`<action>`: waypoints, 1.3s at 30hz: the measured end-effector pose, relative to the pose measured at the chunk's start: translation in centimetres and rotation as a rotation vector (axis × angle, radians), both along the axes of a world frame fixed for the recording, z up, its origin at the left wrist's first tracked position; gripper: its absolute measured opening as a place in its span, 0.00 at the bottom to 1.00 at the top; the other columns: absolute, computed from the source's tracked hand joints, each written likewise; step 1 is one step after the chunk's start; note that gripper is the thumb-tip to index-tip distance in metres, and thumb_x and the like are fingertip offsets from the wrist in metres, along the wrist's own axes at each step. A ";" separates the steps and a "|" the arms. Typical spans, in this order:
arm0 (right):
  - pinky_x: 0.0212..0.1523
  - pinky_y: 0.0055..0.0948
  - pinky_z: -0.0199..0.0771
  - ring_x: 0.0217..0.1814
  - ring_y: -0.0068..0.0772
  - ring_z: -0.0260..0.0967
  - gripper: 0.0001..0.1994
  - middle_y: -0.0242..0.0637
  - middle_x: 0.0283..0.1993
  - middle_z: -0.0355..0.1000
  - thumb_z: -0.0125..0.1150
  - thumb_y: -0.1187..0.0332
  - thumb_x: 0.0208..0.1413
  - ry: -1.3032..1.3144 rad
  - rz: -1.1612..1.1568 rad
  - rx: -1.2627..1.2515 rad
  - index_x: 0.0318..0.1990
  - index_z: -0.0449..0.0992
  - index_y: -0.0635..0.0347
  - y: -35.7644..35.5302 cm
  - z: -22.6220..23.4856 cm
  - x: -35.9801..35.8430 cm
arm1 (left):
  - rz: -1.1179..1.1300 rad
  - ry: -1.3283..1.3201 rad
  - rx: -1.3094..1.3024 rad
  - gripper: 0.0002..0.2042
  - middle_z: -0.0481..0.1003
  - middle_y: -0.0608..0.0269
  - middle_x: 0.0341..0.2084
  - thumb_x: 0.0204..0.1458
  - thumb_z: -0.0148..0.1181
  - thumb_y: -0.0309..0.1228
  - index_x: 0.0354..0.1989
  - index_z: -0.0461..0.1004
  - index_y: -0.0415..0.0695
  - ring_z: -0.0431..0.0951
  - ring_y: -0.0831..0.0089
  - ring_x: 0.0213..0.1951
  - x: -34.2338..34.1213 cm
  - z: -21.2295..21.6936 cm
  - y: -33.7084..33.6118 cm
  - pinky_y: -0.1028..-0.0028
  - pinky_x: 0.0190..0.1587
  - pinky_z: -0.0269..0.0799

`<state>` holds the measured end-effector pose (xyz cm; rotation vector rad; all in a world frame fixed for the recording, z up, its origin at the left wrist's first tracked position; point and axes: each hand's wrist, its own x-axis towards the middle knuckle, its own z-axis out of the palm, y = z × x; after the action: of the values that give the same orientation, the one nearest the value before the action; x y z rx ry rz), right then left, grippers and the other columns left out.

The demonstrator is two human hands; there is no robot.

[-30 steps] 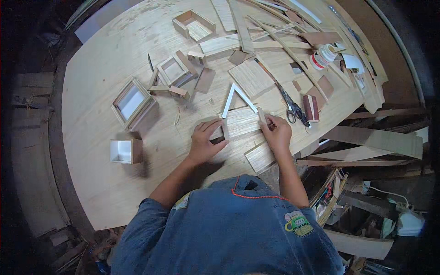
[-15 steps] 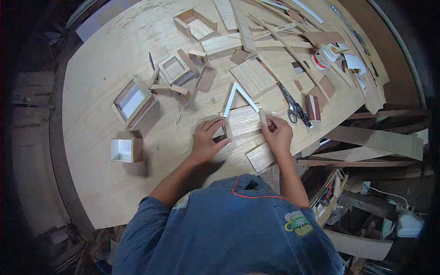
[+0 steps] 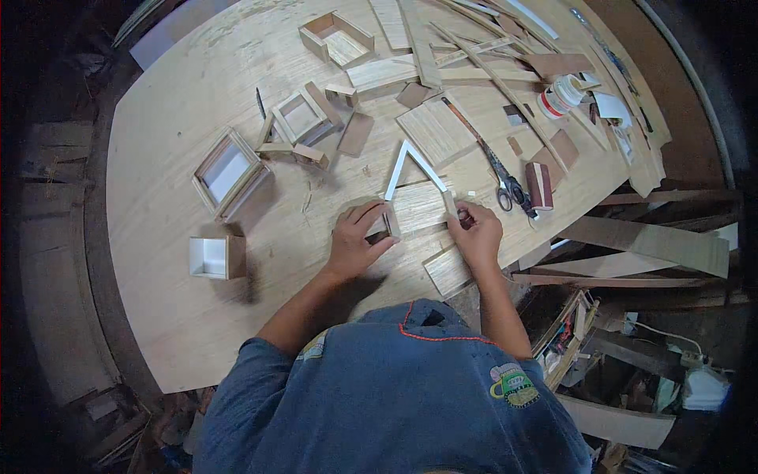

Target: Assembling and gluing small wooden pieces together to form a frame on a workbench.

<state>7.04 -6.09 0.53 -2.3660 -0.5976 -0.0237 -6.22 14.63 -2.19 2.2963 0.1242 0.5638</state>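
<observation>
On the table before me a white inverted-V frame (image 3: pixel 416 164) points away from me, its two lower ends close to my hands. My left hand (image 3: pixel 357 235) has thumb and fingers closed round a small wooden wall piece (image 3: pixel 392 221) at the left end. My right hand (image 3: pixel 478 231) pinches a thin wooden strip (image 3: pixel 450 203) beside the right end. Between them lies a pale wooden board (image 3: pixel 418 208). Whether the pieces are joined to the white frame, I cannot tell. Another pale board (image 3: pixel 447 271) lies nearer my body, partly covered by my right wrist.
Black scissors (image 3: pixel 515 195), a dark red block (image 3: pixel 539 186) and a white glue jar (image 3: pixel 559 96) are on the right. Small wooden frames (image 3: pixel 229 175) and an open box (image 3: pixel 213 257) stand on the left. Wood strips (image 3: pixel 505 87) crowd the far right.
Both hands keep their grip with barely any movement. The wooden strip at my right hand appears slightly nearer the end of the white frame.
</observation>
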 end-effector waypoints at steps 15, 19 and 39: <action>0.35 0.34 0.72 0.29 0.39 0.72 0.14 0.40 0.28 0.75 0.69 0.66 0.38 0.010 0.010 0.015 0.35 0.80 0.61 0.1 -0.2 0.1 | 0.013 0.036 0.015 0.29 0.72 0.55 0.49 0.33 0.73 0.37 0.48 0.73 0.43 0.72 0.56 0.50 0.0 0.0 0.0 0.62 0.52 0.67; 0.35 0.34 0.72 0.29 0.39 0.72 0.14 0.39 0.28 0.76 0.69 0.66 0.39 -0.033 0.014 0.013 0.36 0.80 0.61 0.1 -0.4 0.2 | 0.006 -0.003 -0.002 0.29 0.73 0.58 0.49 0.33 0.73 0.37 0.48 0.73 0.45 0.72 0.57 0.48 0.0 -0.2 0.0 0.61 0.51 0.66; 0.37 0.34 0.70 0.32 0.41 0.71 0.14 0.42 0.32 0.75 0.57 0.74 0.40 -0.087 0.123 0.106 0.38 0.80 0.59 -2.5 -0.2 1.7 | 0.018 -0.005 0.010 0.30 0.72 0.55 0.48 0.31 0.73 0.37 0.48 0.73 0.45 0.72 0.56 0.49 -0.1 -0.2 -0.1 0.62 0.52 0.66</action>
<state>8.78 -8.58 0.34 -2.2309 -0.7643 -0.1008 -6.31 14.54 -2.39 2.3051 0.1402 0.5810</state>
